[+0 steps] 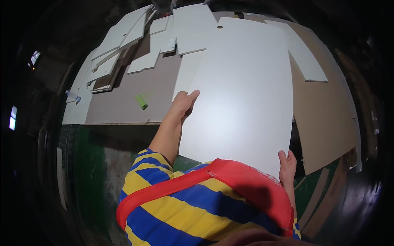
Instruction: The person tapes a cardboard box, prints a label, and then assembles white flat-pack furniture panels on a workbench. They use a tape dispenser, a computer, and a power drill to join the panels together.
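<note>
Where the left hand (184, 101) grips: white panel (242, 94), left edge; thumb atop, fingers closed, mostly hidden.
Right hand (288, 167): fingers closed on panel's right edge.

Panel (242, 90): clock centre. Left hand (188, 101): at its 9 o'clock edge; right hand (288, 163): at its 5 o'clock corner. On the surface (117, 102): small item (141, 102), 9 o'clock; stack (117, 37), 10 o'clock. Bottle (73, 96): 9 o'clock, farther out than the small item. Board (328, 102): 3 o'clock; strip (305, 61) lying on it, 2 o'clock.
</note>
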### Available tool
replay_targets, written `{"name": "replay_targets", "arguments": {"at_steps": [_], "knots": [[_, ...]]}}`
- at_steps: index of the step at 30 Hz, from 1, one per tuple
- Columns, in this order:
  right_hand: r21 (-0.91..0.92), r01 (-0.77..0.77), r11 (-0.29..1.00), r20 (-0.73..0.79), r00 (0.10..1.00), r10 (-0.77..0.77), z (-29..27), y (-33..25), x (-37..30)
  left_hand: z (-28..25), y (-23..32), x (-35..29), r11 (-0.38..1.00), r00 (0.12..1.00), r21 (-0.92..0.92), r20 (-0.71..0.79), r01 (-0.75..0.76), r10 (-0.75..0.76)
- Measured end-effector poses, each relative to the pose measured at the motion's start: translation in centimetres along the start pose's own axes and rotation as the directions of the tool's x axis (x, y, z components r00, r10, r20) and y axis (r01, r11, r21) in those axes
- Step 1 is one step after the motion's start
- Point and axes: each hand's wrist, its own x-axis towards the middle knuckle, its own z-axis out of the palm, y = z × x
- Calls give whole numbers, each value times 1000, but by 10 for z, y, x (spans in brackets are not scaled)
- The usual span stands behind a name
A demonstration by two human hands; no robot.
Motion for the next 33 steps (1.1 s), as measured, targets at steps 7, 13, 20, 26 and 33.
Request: {"name": "replay_targets", "arguments": {"at_steps": [7,13,20,26,33], "knots": [[-32,-16,999,55,998,17,-45,-15,64,52,25,36,995,998,74,-5,64,-64],[16,-97,995,177,980,93,-58,-21,112,55,20,19,992,981,30,-154,125,-119],[-135,-64,989,382,917,111,-62,-21,167,36,-24,-21,980,912,-94,-360,176,-199],[-157,-23,987,519,849,102,-46,-21,195,20,-39,-51,965,867,-90,-425,246,-261],[-133,-41,990,593,797,113,9,-24,200,-26,-77,-42,958,837,-177,-467,227,-285]]}}
